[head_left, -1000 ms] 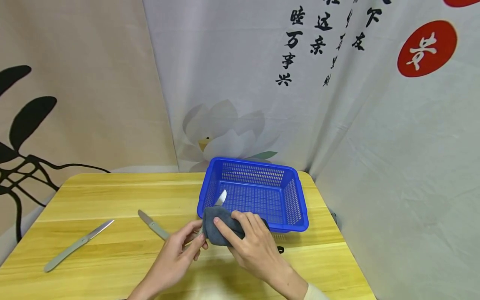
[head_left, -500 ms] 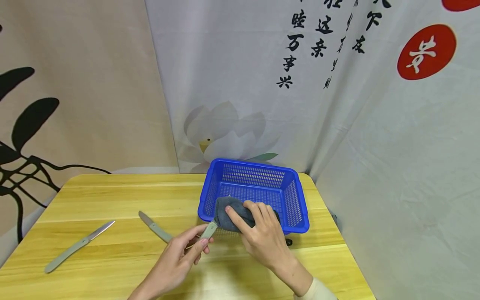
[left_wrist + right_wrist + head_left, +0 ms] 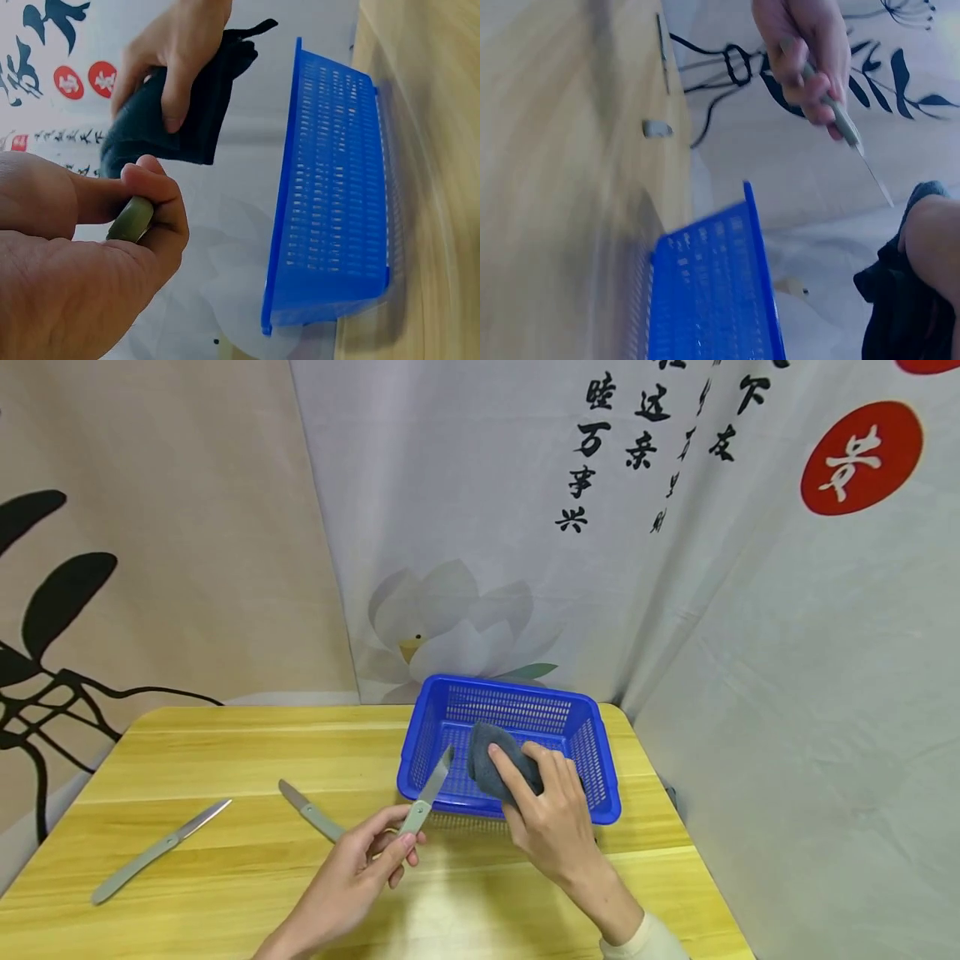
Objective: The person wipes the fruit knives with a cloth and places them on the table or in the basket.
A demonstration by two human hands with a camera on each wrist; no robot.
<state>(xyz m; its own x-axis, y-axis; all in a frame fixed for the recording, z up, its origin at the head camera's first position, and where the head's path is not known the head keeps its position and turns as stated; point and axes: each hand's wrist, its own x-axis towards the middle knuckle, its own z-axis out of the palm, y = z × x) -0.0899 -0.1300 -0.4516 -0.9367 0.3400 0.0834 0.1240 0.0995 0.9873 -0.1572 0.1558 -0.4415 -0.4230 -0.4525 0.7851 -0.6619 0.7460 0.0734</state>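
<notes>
In the head view my left hand (image 3: pixel 360 868) grips a knife (image 3: pixel 417 817) by its pale green handle, the bare blade slanting up over the near rim of the blue basket (image 3: pixel 506 810). My right hand (image 3: pixel 551 810) holds a folded dark grey cloth (image 3: pixel 489 764) above the basket, just right of the blade tip. The right wrist view shows a gap between the blade (image 3: pixel 875 180) and the cloth (image 3: pixel 900 300). From the left wrist, the handle end (image 3: pixel 133 219) shows between curled fingers, and a black loop (image 3: pixel 259 28) hangs off the cloth (image 3: pixel 195 112).
Two more green-handled knives lie on the wooden table (image 3: pixel 225 752): one knife (image 3: pixel 161 852) at the far left, another knife (image 3: pixel 311 812) partly behind my left hand. A printed curtain (image 3: pixel 465 527) hangs behind the table and along its right side.
My right hand with the cloth has moved right and up, sliding off the knife, so the blade now shows bare. My left hand keeps its hold on the handle, almost in place.
</notes>
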